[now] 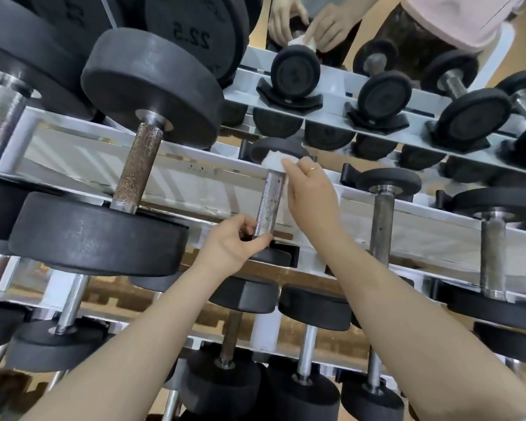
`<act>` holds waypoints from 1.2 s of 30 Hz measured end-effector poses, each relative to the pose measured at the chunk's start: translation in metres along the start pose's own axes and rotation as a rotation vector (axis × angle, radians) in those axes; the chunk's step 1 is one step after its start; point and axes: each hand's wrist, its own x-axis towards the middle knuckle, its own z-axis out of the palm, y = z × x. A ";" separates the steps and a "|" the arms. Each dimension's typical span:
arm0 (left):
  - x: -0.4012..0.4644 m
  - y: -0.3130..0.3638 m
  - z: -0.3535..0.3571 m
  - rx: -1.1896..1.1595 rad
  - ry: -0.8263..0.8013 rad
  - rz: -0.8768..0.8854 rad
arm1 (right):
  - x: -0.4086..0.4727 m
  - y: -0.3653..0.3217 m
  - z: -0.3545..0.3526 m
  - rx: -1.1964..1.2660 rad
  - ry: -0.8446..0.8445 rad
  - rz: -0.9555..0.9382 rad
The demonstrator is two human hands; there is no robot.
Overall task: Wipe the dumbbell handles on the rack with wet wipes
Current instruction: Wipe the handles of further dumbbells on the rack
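Observation:
A dumbbell with a knurled steel handle (270, 205) lies on the middle tier of the white rack (176, 177). My left hand (236, 241) grips the near end of that handle beside the near black weight. My right hand (312, 189), wearing a ring, presses a white wet wipe (273, 159) against the far end of the handle, next to the far black weight (278, 147). The wipe is bunched and partly hidden by my fingers.
A large dumbbell (137, 165) with a rusty handle lies to the left, and smaller ones (383, 220) to the right. More dumbbells fill the upper and lower tiers. A mirror behind the rack reflects a person's hands (304, 25) holding a wipe.

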 end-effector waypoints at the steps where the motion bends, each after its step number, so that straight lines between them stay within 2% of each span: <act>1: 0.000 0.000 0.000 0.002 -0.001 0.000 | 0.003 -0.001 0.002 -0.062 -0.021 -0.005; 4: 0.000 0.002 -0.002 0.021 -0.008 0.007 | 0.003 0.000 0.014 -0.134 -0.166 0.020; 7: 0.000 0.001 -0.002 0.022 -0.014 0.010 | -0.003 0.005 0.020 0.029 -0.181 0.039; 10: 0.000 0.000 -0.001 0.034 -0.010 0.002 | -0.015 0.007 0.020 0.112 -0.231 -0.067; 13: -0.002 -0.001 -0.001 0.064 -0.001 0.001 | -0.031 0.001 0.009 0.240 -0.332 -0.091; 17: -0.005 0.004 -0.001 0.065 0.013 0.023 | -0.036 0.003 -0.003 0.332 -0.561 -0.151; 19: -0.006 0.005 0.000 0.048 0.022 0.016 | -0.032 0.005 -0.007 0.383 -0.538 -0.123; 22: -0.004 0.006 -0.002 0.090 0.013 0.005 | -0.014 0.008 -0.008 0.298 -0.235 0.065; 24: -0.001 0.005 -0.003 0.123 0.002 -0.010 | -0.002 0.008 -0.007 0.218 -0.116 0.109; 29: -0.001 0.002 -0.001 0.069 0.017 -0.034 | 0.009 -0.001 0.016 0.198 -0.259 0.083; 32: -0.003 0.002 0.001 0.081 0.023 -0.024 | 0.000 -0.001 0.021 0.291 -0.264 0.104; 34: -0.004 0.003 0.001 0.091 0.017 -0.023 | -0.015 -0.001 0.017 0.374 -0.285 0.031; 36: -0.004 0.005 0.001 0.082 0.018 -0.027 | -0.028 0.005 0.016 0.422 -0.380 -0.049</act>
